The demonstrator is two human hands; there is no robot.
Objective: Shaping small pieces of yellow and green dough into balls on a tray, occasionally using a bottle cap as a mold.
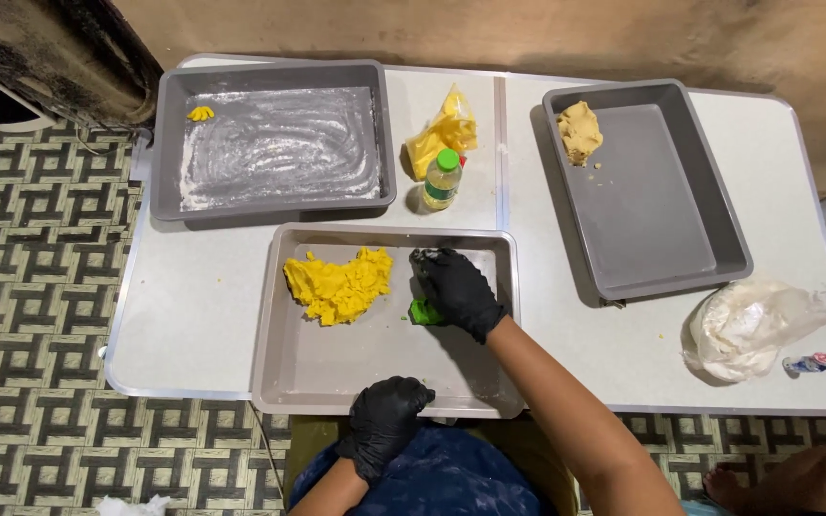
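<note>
Near tray (279,382) overhangs the bench (193,325) front edge, mid-bench. Right hand (456,290) in a black glove, grip clamped on a small green piece (423,312) on the tray floor, just right of the yellow dough mass (339,284); bare tray floor toward the front. Left hand (384,420), gloved, fingers curled over the tray's front rim. Floured tray (169,143) at back left holds a small yellow bit (201,114). Right tray (681,191) holds a pale dough lump (580,131) in its back corner, rest bare. Green-capped bottle (443,180) and yellow bag (444,134) between the trays. White bag (752,325) near front right corner.
</note>
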